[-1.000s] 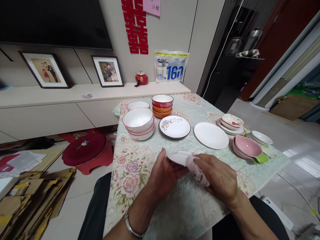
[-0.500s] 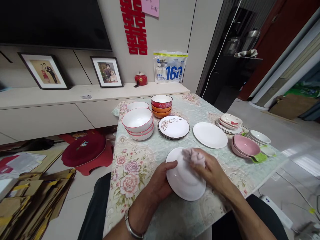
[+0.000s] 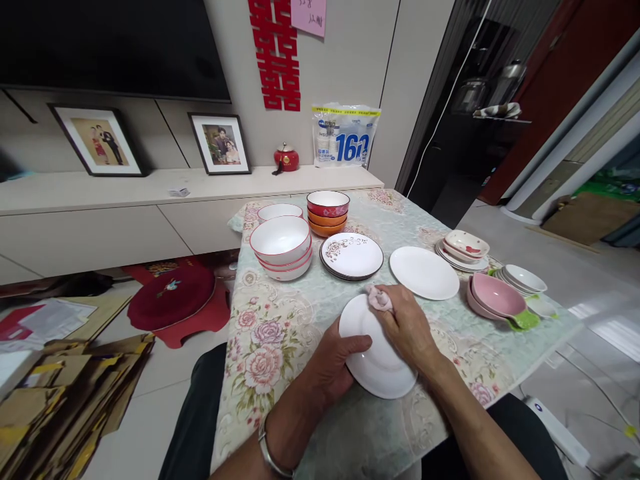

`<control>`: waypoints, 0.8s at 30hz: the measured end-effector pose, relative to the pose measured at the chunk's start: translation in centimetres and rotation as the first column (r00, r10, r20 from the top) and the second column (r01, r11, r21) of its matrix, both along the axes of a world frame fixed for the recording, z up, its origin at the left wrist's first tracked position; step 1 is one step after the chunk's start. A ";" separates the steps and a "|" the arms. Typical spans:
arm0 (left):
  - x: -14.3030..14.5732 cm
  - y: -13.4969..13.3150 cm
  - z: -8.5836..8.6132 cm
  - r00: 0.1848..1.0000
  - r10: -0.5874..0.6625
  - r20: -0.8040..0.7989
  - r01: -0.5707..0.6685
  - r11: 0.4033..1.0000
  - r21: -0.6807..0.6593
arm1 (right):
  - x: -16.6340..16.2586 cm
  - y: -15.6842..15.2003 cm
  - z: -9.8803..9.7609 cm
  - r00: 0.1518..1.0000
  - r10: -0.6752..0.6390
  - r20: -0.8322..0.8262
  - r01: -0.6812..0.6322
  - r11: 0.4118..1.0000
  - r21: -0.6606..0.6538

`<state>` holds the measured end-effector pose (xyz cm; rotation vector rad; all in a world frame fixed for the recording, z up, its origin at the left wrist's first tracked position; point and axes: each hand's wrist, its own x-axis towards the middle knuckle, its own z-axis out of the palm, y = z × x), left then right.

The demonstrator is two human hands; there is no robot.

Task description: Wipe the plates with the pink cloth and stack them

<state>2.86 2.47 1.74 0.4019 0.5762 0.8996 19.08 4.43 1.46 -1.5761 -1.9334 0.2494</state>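
A round white plate [image 3: 376,363] is tilted above the front of the table. My left hand [image 3: 336,360] grips its left edge, thumb lying on the plate's face and the fingers hidden beneath. My right hand [image 3: 407,323] is closed on a crumpled pale pink cloth [image 3: 381,299], pressed against the upper right rim. Beyond my hands a white oval plate [image 3: 424,273] lies flat. Left of it is a stack of white plates with a brown flower pattern and dark rims [image 3: 351,255].
White bowls with red rims [image 3: 281,241] and red and orange bowls [image 3: 327,212] stand stacked at the back left. On the right are pink bowls [image 3: 497,297], small white bowls [image 3: 523,277] and patterned dishes [image 3: 466,245]. A red stool [image 3: 173,300] stands left of the table.
The cloth in my right hand has moved from the plate's face up to its far rim. My left thumb reaches further over the plate. The view has shifted slightly.
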 end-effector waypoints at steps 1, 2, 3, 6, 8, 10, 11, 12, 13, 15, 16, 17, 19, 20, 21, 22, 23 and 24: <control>0.0 0.0 0.0 1.000 -0.003 -0.009 0.003 1.000 -0.002 | -0.5 -0.1 0.2 0.999 0.051 0.014 -0.051 0.999 0.001; 0.1 0.0 -0.1 1.000 -0.005 -0.023 0.005 1.000 -0.005 | -1.1 -0.2 0.6 0.994 0.103 0.023 -0.103 0.995 -0.002; 0.1 0.0 -0.1 0.999 -0.006 -0.039 0.005 1.000 -0.008 | -1.6 -0.4 0.9 0.986 0.162 0.027 -0.162 0.987 -0.010; 0.1 -0.1 -0.4 0.999 -0.009 -0.050 0.009 1.000 -0.001 | -2.8 -1.2 1.9 0.927 0.374 0.001 -0.374 0.927 -0.029; 0.1 -0.2 -0.6 1.000 0.006 -0.018 -0.005 1.000 0.023 | -3.1 -1.5 2.2 0.878 0.479 -0.020 -0.479 0.878 -0.018; 0.1 -0.2 -0.6 1.000 0.016 -0.014 -0.015 0.999 0.034 | -3.0 -1.4 2.2 0.857 0.515 -0.015 -0.515 0.857 -0.009; 0.2 -0.1 -0.6 0.999 0.018 -0.028 -0.017 0.999 0.031 | -2.9 -1.3 2.0 0.863 0.504 -0.005 -0.504 0.864 -0.001; 0.2 -0.1 -0.6 0.999 0.018 -0.049 -0.017 1.000 0.021 | -2.7 -1.0 1.8 0.879 0.477 0.005 -0.477 0.879 0.003; 0.2 0.0 -0.5 0.997 0.023 -0.067 -0.022 1.000 0.010 | -2.5 -0.7 1.7 0.899 0.437 0.016 -0.437 0.900 -0.001; 0.2 0.2 -0.5 0.996 0.035 -0.082 -0.036 0.999 -0.008 | -1.9 -0.1 1.3 0.945 0.324 0.043 -0.324 0.946 -0.026; 0.2 0.2 -0.5 0.996 0.042 -0.077 -0.043 0.999 -0.017 | -1.6 0.2 1.2 0.965 0.256 0.061 -0.253 0.966 -0.045; 0.1 0.2 -0.5 0.996 0.050 -0.071 -0.052 0.998 -0.029 | -1.2 0.4 1.0 0.979 0.183 0.088 -0.178 0.982 -0.064; 0.1 0.2 -0.7 0.996 0.076 -0.053 -0.079 0.996 -0.051 | -0.2 0.8 0.7 0.985 0.037 0.166 -0.023 0.996 -0.084; 0.1 0.2 -0.7 0.995 0.095 -0.039 -0.097 0.994 -0.057 | 0.3 1.0 0.5 0.977 -0.027 0.211 0.046 0.995 -0.088; 0.1 0.2 -0.8 0.993 0.116 -0.023 -0.117 0.991 -0.058 | 0.8 1.1 0.3 0.964 -0.076 0.256 0.101 0.991 -0.088; 0.1 0.1 -0.8 0.990 0.138 -0.009 -0.138 0.989 -0.057 | 1.2 1.1 0.1 0.948 -0.113 0.298 0.143 0.986 -0.081; 0.2 0.1 -0.8 0.988 0.157 0.003 -0.157 0.986 -0.055 | 1.6 1.2 -0.1 0.932 -0.144 0.332 0.177 0.982 -0.069; 0.2 0.1 -0.7 0.985 0.173 0.010 -0.173 0.984 -0.054 | 1.8 1.2 -0.3 0.920 -0.173 0.353 0.203 0.978 -0.049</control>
